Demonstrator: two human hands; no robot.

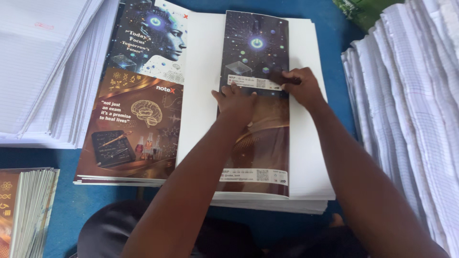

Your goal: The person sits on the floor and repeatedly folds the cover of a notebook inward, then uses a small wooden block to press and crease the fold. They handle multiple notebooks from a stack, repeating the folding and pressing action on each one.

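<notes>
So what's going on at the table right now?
A person is working on a printed cover sheet folded over a thick stack of white paper. The left hand presses flat on the sheet, while the right hand holds a small dark tool against it. Another printed cover lies to the left, with ruled paper stacks on either side.

My left hand covers the middle of the folded cover strip, hiding the print beneath it. My right hand closes on a small dark tool, too blurred to identify. The ruled paper stack is cut off by the top and left edges; the grid paper pile runs off the right. The booklet stack is cropped at the lower left corner.
</notes>
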